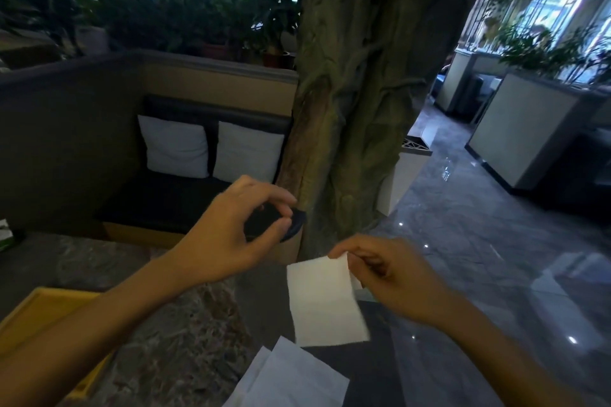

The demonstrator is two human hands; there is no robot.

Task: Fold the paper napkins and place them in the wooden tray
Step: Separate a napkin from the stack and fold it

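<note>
Nearest, a loose pile of white napkins (291, 380) lies on the marbled table (172, 334), at least two sheets showing, with one corner of the yellow wooden tray (36, 311) at the left edge. Above the pile the right hand (393, 277) pinches the top corner of one folded napkin (322, 301), which hangs in the air, while the left hand (228, 235) hovers apart, thumb and forefinger curled near each other around nothing. Beyond stand a tree trunk (350, 92) and two white cushions (175, 149) on a dark bench; no writing is readable.

Bare table (185, 324) lies between wooden tray (36, 314) and napkin stack (291, 377)
</note>
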